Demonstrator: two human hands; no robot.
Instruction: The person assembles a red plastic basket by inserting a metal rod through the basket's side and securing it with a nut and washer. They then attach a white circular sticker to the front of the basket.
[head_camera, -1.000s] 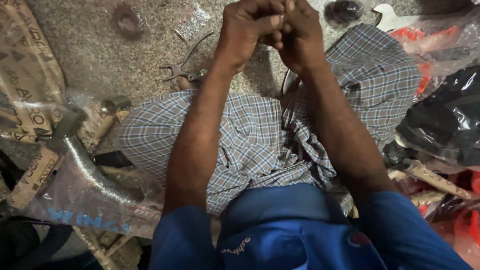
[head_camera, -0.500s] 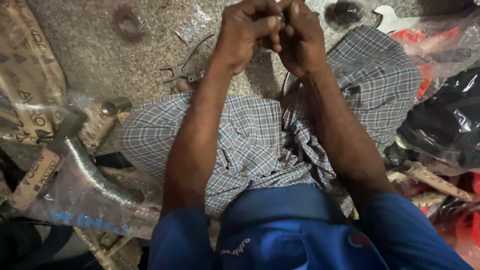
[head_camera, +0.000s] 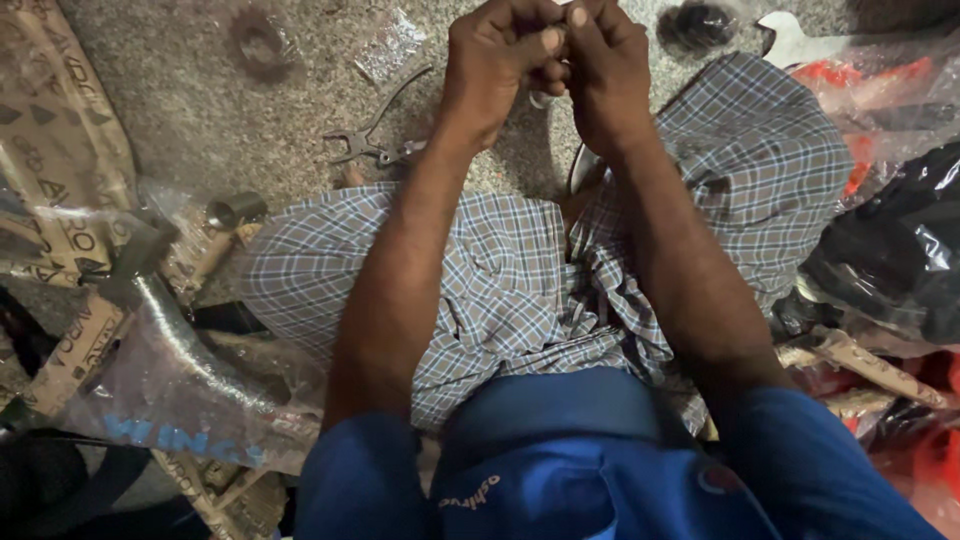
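Metal ring (head_camera: 541, 99) being pinched between left hand (head_camera: 500, 60) and right hand (head_camera: 605, 70) above checked cloth (head_camera: 520, 290), probably needing pliers (head_camera: 375, 140) alongside.

Both hands are bunched together up above the checked-cloth lap (head_camera: 500, 300), the left hand (head_camera: 500, 60) and right hand (head_camera: 605, 75) touching, fingers curled tight around some tiny part. Can't really make out the part itself, just a pale bit (head_camera: 541, 99) peeking out under the knuckles, held above the lap.
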